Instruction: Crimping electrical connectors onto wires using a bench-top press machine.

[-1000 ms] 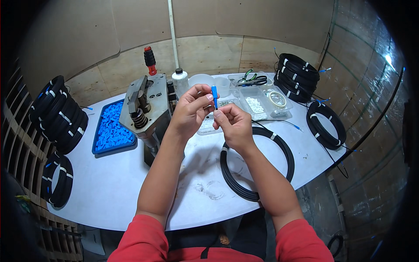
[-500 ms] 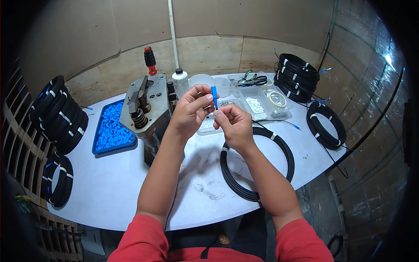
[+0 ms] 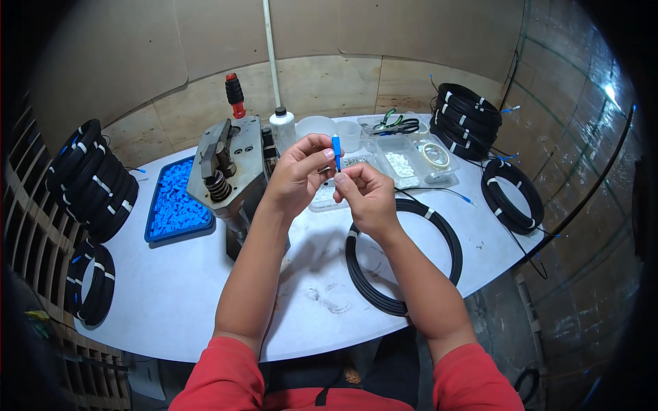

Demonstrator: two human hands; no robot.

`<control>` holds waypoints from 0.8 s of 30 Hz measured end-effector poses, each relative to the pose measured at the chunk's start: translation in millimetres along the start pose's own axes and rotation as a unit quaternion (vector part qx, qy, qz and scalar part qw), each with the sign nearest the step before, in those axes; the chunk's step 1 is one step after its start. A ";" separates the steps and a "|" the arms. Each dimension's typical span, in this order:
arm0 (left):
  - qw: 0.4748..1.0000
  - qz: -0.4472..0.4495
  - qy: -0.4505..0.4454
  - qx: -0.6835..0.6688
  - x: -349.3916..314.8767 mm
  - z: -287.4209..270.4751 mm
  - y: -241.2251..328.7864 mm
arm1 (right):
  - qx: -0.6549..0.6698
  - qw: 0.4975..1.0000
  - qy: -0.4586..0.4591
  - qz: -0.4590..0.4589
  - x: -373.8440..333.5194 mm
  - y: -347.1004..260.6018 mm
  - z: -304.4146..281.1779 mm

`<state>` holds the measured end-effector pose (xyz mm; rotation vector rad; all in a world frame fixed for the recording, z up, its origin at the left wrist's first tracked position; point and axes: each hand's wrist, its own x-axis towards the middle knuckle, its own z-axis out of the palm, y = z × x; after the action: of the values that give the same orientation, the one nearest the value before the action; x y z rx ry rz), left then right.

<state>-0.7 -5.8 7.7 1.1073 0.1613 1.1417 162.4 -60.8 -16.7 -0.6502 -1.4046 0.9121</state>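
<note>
- Above the white tabletop (image 3: 171, 294), a small blue plastic connector with a pale tip (image 3: 336, 145) stands nearly upright between both hands.
- The left hand (image 3: 298, 171) grips its body between thumb and fingers.
- The right hand (image 3: 370, 197) pinches at its narrow lower end.
- Under the right forearm lies a round black cable coil with white ties (image 3: 455, 253).
- Leftward, a grey metal bench device (image 3: 247, 147) stands beside a dark-blue rectangular tray (image 3: 179, 238) of small blue pieces (image 3: 178, 202).

connector (image 3: 336, 146): blue | cable coil (image 3: 455, 248): black, white bands | sleeves (image 3: 223, 377): red | tray (image 3: 181, 238): dark blue | tabletop (image 3: 157, 294): white
</note>
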 end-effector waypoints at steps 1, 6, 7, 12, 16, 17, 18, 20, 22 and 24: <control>1.000 0.008 0.003 0.011 -0.4 4.5 0.5 | 0.002 1.000 -0.002 -0.004 -0.1 1.0 -0.9; 0.998 0.020 0.018 0.050 0.7 3.1 0.8 | 0.007 1.000 0.014 -0.008 2.6 0.5 -1.5; 0.986 0.023 0.063 0.152 3.2 3.2 -2.7 | 0.011 1.000 0.023 -0.011 3.4 0.7 -3.5; 0.771 0.023 0.122 0.624 5.5 -15.3 -28.8 | 0.026 0.999 0.041 -0.024 6.7 4.0 -6.7; 0.665 -0.112 0.072 0.735 26.3 -42.7 -63.5 | 0.026 0.999 0.034 -0.027 5.2 5.6 -7.7; 0.629 -0.135 0.054 0.764 32.0 -54.9 -70.6 | 0.019 0.999 0.028 -0.024 5.3 3.7 -4.6; 0.593 -0.159 0.032 0.788 37.7 -68.8 -83.7 | 0.008 0.999 0.025 -0.019 5.2 4.8 -4.5; 0.607 -0.170 0.027 0.776 43.9 -92.3 -105.1 | 0.009 1.000 0.023 -0.018 5.7 5.7 -3.0; 0.623 -0.180 0.016 0.761 50.4 -93.1 -109.3 | 0.006 0.999 0.027 -0.018 5.9 5.5 -5.1; 0.623 -0.220 0.026 0.750 57.2 -90.8 -108.2 | 0.009 0.999 0.030 -0.015 5.7 5.4 -5.9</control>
<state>40.0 97.2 -97.0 2.2788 1.5776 0.3532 167.0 -52.3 -18.7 -0.6365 -1.3476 0.8746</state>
